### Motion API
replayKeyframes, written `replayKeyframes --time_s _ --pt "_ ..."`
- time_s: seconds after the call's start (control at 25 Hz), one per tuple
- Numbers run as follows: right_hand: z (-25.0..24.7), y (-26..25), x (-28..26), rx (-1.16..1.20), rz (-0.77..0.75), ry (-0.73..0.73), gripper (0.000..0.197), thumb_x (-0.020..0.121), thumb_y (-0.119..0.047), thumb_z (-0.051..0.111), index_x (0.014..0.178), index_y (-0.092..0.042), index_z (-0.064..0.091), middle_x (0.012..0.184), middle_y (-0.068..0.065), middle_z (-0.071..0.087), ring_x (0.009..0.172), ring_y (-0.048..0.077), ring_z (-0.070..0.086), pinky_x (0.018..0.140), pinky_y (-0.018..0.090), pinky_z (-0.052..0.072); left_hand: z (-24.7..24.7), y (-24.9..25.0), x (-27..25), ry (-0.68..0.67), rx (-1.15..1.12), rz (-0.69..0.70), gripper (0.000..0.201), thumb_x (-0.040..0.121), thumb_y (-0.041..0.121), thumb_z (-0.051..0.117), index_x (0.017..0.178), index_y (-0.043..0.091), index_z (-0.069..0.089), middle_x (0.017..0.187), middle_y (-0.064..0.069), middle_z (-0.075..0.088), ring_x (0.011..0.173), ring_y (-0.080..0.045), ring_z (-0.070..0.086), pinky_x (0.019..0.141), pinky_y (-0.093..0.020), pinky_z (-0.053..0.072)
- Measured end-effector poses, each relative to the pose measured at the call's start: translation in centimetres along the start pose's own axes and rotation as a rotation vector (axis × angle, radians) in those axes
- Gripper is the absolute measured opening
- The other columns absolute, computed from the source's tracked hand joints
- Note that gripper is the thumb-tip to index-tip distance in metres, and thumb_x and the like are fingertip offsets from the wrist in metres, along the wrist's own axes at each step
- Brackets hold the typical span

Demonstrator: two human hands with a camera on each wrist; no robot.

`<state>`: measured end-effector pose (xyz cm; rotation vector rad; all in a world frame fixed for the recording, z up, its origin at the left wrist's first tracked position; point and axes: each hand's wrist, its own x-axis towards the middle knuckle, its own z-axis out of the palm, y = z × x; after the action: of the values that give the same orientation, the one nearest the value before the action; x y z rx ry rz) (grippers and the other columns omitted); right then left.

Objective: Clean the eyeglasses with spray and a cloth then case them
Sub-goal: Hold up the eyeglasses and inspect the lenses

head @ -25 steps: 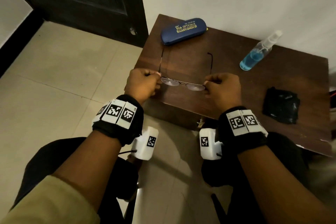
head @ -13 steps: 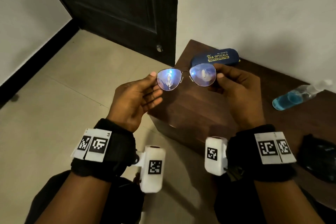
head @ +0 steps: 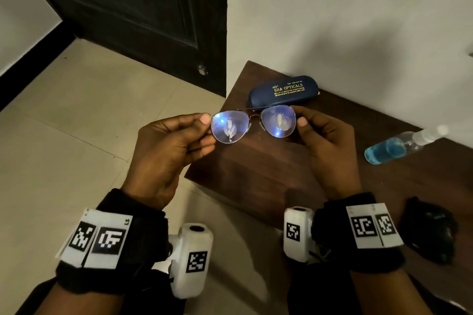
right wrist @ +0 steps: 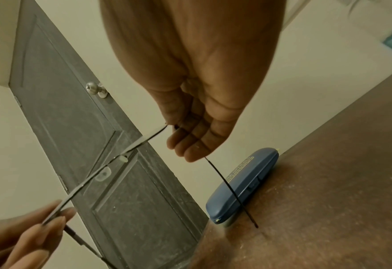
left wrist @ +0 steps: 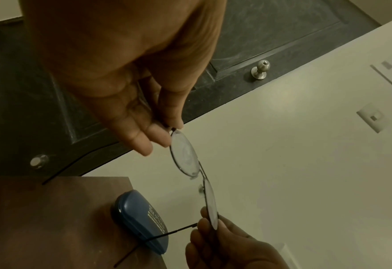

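Note:
Thin-framed eyeglasses are held up in the air above the table's near left corner, lenses facing me and catching blue glare. My left hand pinches the left end of the frame at the hinge. My right hand pinches the right end. Both temple arms stick out away from me. The shut blue case lies on the table just behind the glasses. A spray bottle with blue liquid lies to the right. The black cloth sits at the near right.
A dark wooden table stands against a white wall. A dark door with a metal knob is at the far left. Tiled floor spreads to the left of the table.
Both hands lifted the glasses off the table and tilted them upright so the lenses face me. The left hand's grip has tightened from a loose touch to a pinch.

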<state>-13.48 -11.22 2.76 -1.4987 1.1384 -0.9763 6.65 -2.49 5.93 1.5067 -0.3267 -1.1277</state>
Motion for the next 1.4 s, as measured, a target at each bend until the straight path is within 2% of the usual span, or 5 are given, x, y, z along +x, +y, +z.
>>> replayKeyframes --time_s 0.4,0.68,0.88,1.12,1.4 --pt "0.8 -0.1 0.1 0.011 -0.041 0.015 0.025 0.096 -0.004 0.051 0.118 -0.003 0.064 0.110 0.008 0.069 0.103 0.013 0.066 0.088 0.023 0.053 -0.3 0.5 0.2 0.026 -0.027 0.017 0.006 0.081 0.011 0.067 0.082 0.011 0.073 0.071 -0.004 0.074 0.064 -0.015 0.070 0.070 -0.029 0.060" --pt "0.7 -0.2 0.1 -0.064 -0.049 0.031 0.026 0.095 -0.007 0.052 0.118 -0.006 0.064 0.111 0.004 0.069 0.101 0.007 0.065 0.086 0.016 0.051 -0.1 0.6 0.1 0.015 -0.032 0.047 0.006 0.080 0.010 0.067 0.081 0.011 0.073 0.070 -0.003 0.074 0.064 -0.015 0.070 0.067 -0.027 0.059" --pt "1.0 -0.2 0.2 -0.034 -0.055 0.017 0.025 0.095 -0.004 0.051 0.117 -0.008 0.063 0.106 -0.001 0.068 0.096 0.000 0.064 0.078 0.009 0.049 -0.5 0.6 0.2 0.005 -0.020 0.058 0.005 0.077 0.012 0.069 0.079 0.013 0.074 0.070 -0.004 0.074 0.064 -0.016 0.070 0.069 -0.029 0.060" --pt "-0.1 -0.5 0.1 0.045 -0.059 0.038 0.022 0.092 -0.004 0.053 0.109 -0.007 0.067 0.097 0.003 0.072 0.089 0.010 0.068 0.076 0.018 0.053 -0.2 0.3 -0.1 -0.076 -0.010 0.052 0.015 0.063 0.021 0.071 0.074 0.014 0.077 0.074 -0.005 0.075 0.067 -0.017 0.071 0.067 -0.027 0.059" --pt "-3.5 -0.9 -0.5 0.036 -0.046 0.112 0.027 0.086 -0.005 0.052 0.088 -0.024 0.071 0.077 -0.011 0.073 0.077 0.010 0.068 0.070 0.021 0.054 3.1 -0.2 -0.4 -0.119 0.013 0.034 0.008 0.077 0.011 0.066 0.083 0.010 0.072 0.073 -0.003 0.075 0.064 -0.013 0.071 0.063 -0.022 0.057"
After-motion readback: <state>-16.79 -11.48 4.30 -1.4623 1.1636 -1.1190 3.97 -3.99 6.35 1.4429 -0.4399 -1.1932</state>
